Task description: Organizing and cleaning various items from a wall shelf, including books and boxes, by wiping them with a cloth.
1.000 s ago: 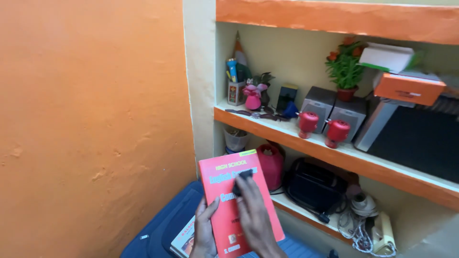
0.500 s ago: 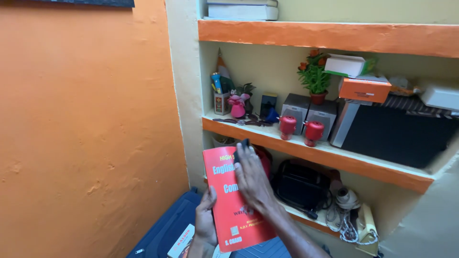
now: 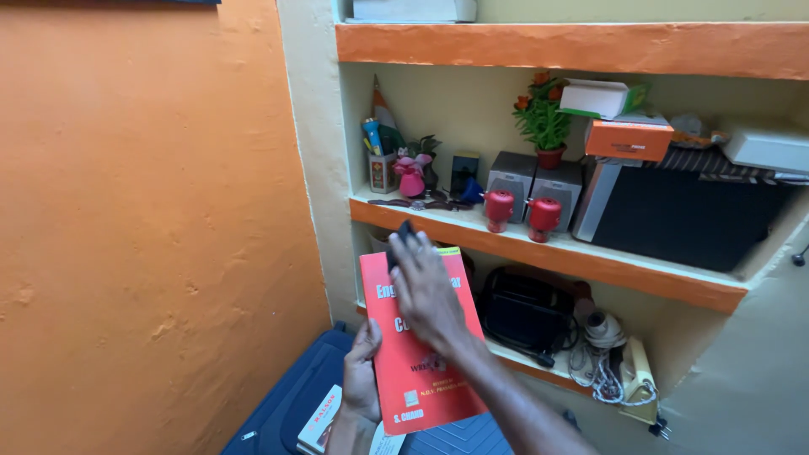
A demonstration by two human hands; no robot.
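left hand (image 3: 362, 381): fingers gripping 1 red book (image 3: 421, 354) | right hand (image 3: 425, 291): fingers flat, open on cover | far shelf (image 3: 539, 244): 2 red pots (image 3: 521, 211), 2 grey speakers (image 3: 535, 179)

Orange-edged middle shelf (image 3: 590, 263), centre to right of frame: pen cup (image 3: 381, 171) at left end, pink figurine (image 3: 410, 178), two grey speaker boxes (image 3: 539, 181), two red round pots (image 3: 521, 209) at front edge, potted orange-flowered plant (image 3: 543, 120), large black box (image 3: 683, 215) at right.
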